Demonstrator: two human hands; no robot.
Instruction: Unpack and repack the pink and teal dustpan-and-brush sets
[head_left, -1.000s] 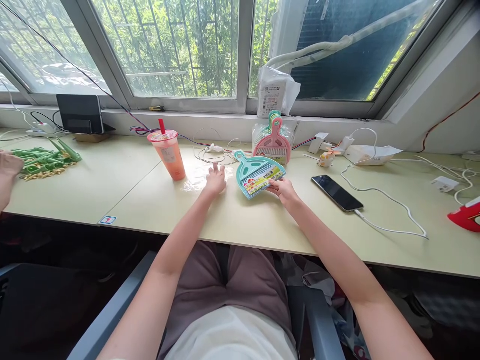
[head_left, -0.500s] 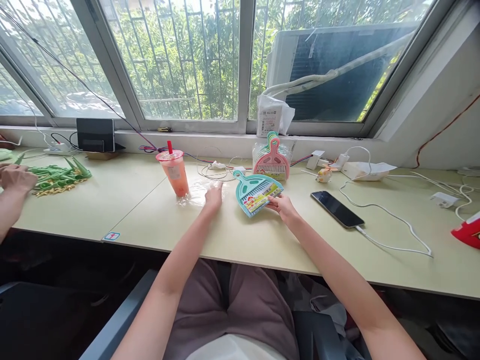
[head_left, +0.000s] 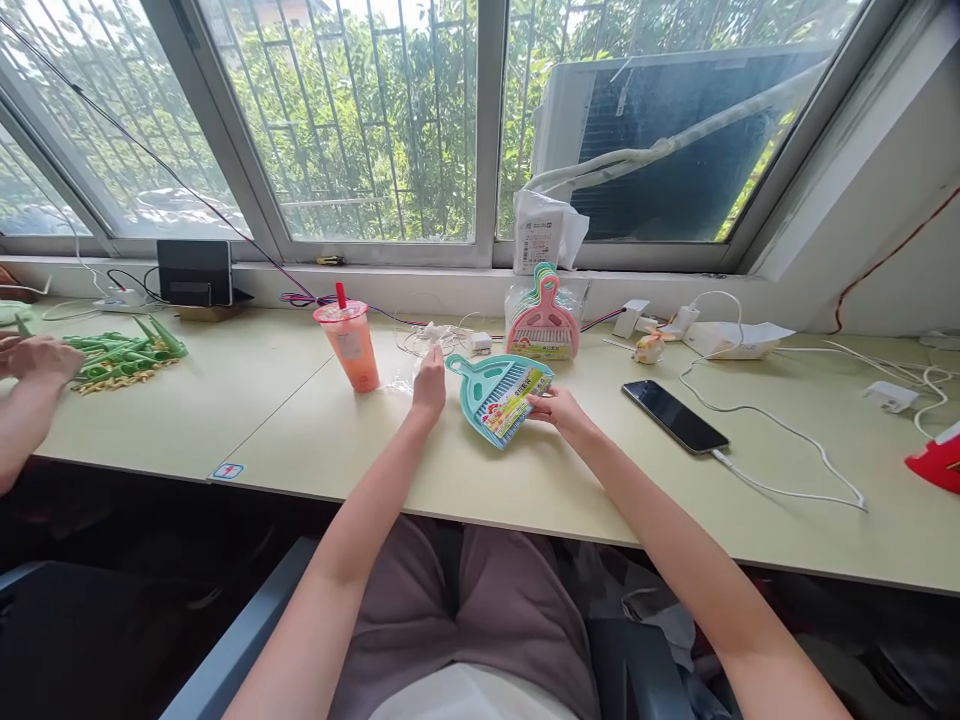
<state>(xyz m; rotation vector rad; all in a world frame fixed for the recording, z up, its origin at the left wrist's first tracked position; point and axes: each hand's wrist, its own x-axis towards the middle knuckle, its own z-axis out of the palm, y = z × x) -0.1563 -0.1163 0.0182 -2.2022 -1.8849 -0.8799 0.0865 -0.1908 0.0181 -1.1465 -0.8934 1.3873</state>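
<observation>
My right hand (head_left: 559, 412) grips the right edge of a mint-green mini dustpan (head_left: 474, 374) with a small blue-bristled brush and a bright printed label set in it. The dustpan is tilted, its looped handle pointing to the upper left, towards my left hand (head_left: 429, 385). Fingers pinched together, that hand is closed on a thin clear plastic bag (head_left: 403, 384), whose outline is hard to make out. A takeaway cup (head_left: 354, 350) of orange-pink drink with a red straw stands left of it. Behind, several dustpan sets (head_left: 546, 325), pink in front, lean upright in clear wrapping.
A phone (head_left: 675, 418) on a white charging cable lies to the right. White cables and a plug (head_left: 478, 343) lie behind my hands. At far left, another person's hand (head_left: 41, 360) is at a pile of green and yellow items (head_left: 127, 358). A tablet (head_left: 195, 272) stands by the window.
The dustpan has shifted left and slightly nearer, closer to my left hand. My left hand has risen and turned more upright, and the plastic bag has been drawn up off much of the table.
</observation>
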